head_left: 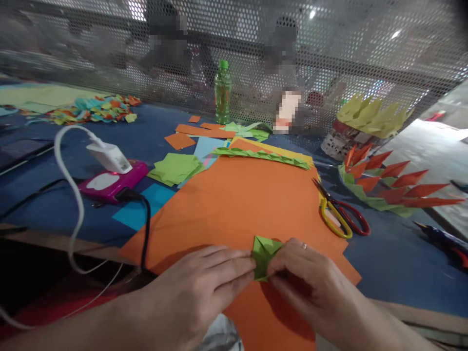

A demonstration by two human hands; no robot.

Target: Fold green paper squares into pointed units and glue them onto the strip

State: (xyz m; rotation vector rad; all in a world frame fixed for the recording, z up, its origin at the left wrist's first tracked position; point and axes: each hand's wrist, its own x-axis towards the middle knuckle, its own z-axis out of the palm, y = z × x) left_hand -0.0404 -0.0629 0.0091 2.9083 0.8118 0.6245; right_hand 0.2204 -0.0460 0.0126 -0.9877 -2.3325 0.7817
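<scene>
A small green paper square [263,257] with fold creases lies on large orange paper sheets [241,204] near the table's front edge. My left hand [204,280] rests flat, fingers stretched out, with its fingertips against the square's left edge. From the other side my right hand [310,280], a ring on one finger, pinches the square's right corner between thumb and fingers. Across the far end of the orange sheets runs a folded green paper strip [263,157]. Scissors [340,214] with one yellow and one red handle lie at the sheets' right edge.
Left stand a pink power strip [113,183] with a white charger [109,156] and cables, beside green paper squares [175,168]. A green bottle [223,92] stands by the perforated metal screen [248,29]. Right are orange-green [393,183] and yellow paper crowns [369,117], and a pointed tool [442,241].
</scene>
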